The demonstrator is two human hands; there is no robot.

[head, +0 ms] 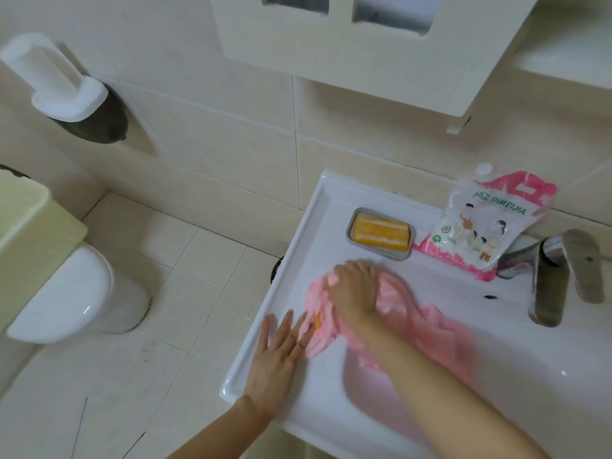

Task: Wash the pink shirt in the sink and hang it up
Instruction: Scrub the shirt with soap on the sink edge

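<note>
Left hand [276, 354], fingers straight, pins crumpled pink shirt [394, 296] on white ceramic sink [299, 241] rim; right hand [356, 289], fingers clamped on it; hazard: hard scrubbing drags shirt floorward.

We see a glossy white ceramic sink [284, 309], a shiny metal tap [549, 283] and a matt metal dish [350, 226]. The shirt [430, 326] is soft pink cloth; the pouch [480, 226] is crinkled glossy plastic. Wall tiles [231, 144] look smooth.
</note>
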